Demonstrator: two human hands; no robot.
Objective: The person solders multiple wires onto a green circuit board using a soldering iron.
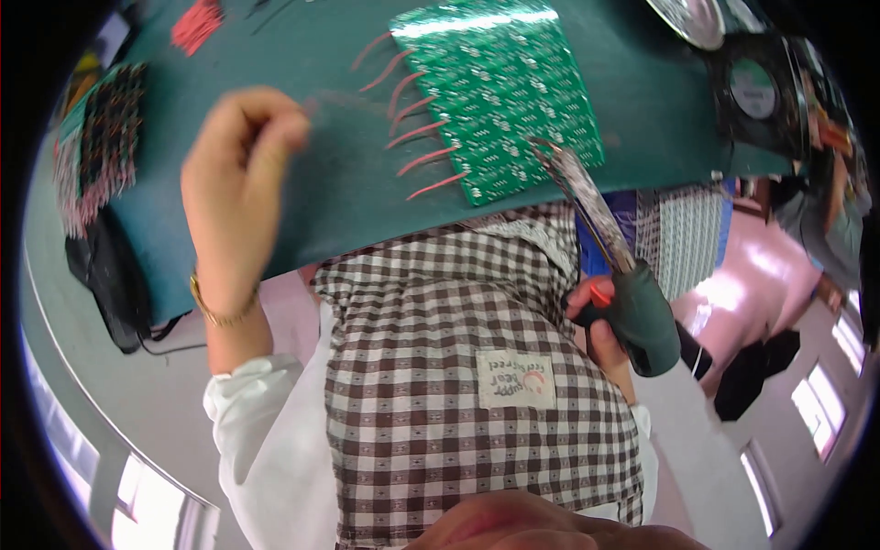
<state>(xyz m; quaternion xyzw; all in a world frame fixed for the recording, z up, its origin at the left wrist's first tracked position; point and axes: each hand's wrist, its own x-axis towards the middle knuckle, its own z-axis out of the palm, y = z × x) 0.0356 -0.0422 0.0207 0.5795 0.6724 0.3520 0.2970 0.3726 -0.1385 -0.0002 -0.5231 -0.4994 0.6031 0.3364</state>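
Note:
A green circuit board panel (513, 101) lies on the table with several thin red wires (426, 160) sticking out from its left edge. My right hand (600, 335) is wrapped round a dark green soldering gun (642, 321) with a red trigger. Its long metal front reaches over the board's lower right part; whether the tip touches is unclear. To the left of the board, my left hand (234, 174) is raised over the table, thumb and forefinger pinched together. A faint, blurred reddish wire trails from those fingertips toward the board.
At the far left lies a pile of red wire pieces (197, 26). Wired boards (101, 142) are stacked at the table's left edge, above a black bag (110, 275). On the right stand a black fan-like device (756, 92) and a metal dish (692, 20).

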